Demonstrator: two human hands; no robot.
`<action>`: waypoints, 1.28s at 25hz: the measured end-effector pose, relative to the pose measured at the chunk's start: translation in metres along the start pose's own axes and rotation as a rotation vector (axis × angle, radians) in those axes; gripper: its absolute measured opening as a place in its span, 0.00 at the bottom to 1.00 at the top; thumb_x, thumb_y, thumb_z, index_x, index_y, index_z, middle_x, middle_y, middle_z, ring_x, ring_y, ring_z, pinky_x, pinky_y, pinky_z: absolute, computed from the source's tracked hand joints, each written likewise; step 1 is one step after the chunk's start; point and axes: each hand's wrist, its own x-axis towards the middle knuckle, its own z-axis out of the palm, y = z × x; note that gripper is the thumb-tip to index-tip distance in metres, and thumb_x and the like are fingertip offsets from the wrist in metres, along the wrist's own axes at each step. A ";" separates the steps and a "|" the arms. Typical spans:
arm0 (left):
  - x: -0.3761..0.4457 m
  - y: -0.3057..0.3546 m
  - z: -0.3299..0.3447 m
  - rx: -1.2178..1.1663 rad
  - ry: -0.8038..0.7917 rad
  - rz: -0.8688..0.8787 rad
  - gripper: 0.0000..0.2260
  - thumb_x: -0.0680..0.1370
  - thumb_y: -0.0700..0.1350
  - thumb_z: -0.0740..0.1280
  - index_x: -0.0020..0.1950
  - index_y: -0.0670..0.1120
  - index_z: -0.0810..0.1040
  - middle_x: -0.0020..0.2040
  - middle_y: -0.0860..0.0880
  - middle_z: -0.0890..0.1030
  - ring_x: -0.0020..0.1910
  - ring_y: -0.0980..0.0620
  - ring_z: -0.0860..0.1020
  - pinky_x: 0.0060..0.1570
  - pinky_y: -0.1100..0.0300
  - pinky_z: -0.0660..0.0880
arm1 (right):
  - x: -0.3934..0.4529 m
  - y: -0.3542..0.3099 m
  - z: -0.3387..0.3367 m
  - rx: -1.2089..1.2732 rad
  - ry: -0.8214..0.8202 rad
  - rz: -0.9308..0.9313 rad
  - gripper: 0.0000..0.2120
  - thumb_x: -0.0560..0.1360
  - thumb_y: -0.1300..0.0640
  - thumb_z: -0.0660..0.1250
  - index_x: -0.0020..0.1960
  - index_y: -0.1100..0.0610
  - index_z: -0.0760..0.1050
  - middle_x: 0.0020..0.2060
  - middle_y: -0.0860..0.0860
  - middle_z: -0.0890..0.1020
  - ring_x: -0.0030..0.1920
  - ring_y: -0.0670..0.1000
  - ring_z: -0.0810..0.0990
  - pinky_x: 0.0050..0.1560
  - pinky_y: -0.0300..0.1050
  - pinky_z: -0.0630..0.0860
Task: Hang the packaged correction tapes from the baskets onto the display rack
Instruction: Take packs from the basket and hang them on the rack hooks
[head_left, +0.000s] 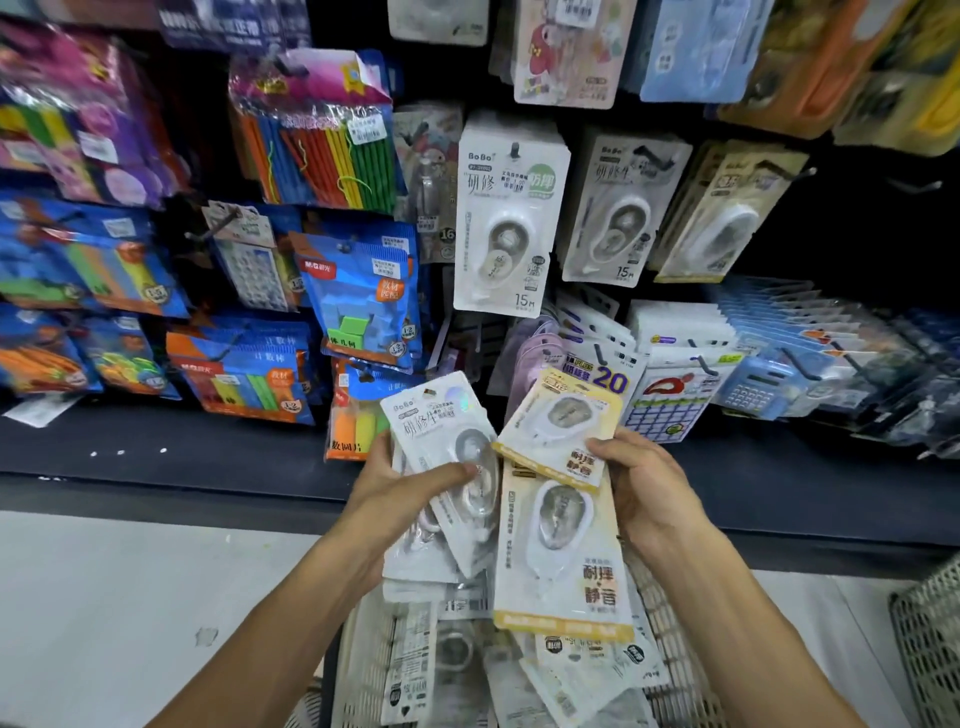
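Two fans of packaged correction tapes sit in the hands: the left hand (400, 493) grips a stack of white packs (441, 441), thumb pressed over the top blister, while the right hand (644, 488) pinches the cream-yellow packs (561, 426). Below them a wire basket (675, 660) holds more packs, count unclear. Behind, white packs hang on the display rack (511, 218) beside the blue bags (363, 291).

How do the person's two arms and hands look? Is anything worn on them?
Both forearms are bare up to the frame's lower edge: no sleeves show. The left hand and the right hand wear no gloves. No watch, bracelet or ring is visible on them, and no markings show.
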 end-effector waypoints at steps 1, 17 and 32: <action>-0.001 0.001 0.002 0.032 -0.015 0.005 0.30 0.62 0.48 0.84 0.59 0.59 0.75 0.48 0.59 0.87 0.44 0.58 0.86 0.38 0.63 0.79 | -0.002 -0.005 -0.001 0.054 0.036 -0.008 0.09 0.76 0.70 0.64 0.50 0.61 0.81 0.47 0.60 0.87 0.40 0.57 0.86 0.42 0.51 0.84; -0.018 -0.001 0.025 0.002 -0.254 -0.138 0.40 0.53 0.46 0.86 0.63 0.51 0.77 0.52 0.47 0.88 0.49 0.45 0.87 0.44 0.52 0.82 | -0.025 0.000 0.045 0.073 0.208 -0.483 0.19 0.79 0.69 0.65 0.67 0.54 0.74 0.56 0.49 0.86 0.58 0.51 0.84 0.57 0.51 0.81; -0.015 0.139 0.106 -0.156 -0.327 0.242 0.36 0.53 0.42 0.82 0.61 0.48 0.79 0.50 0.47 0.88 0.44 0.47 0.87 0.35 0.55 0.83 | -0.025 -0.202 -0.027 -0.485 0.589 -0.716 0.04 0.82 0.58 0.64 0.55 0.52 0.76 0.42 0.50 0.82 0.36 0.49 0.79 0.24 0.40 0.71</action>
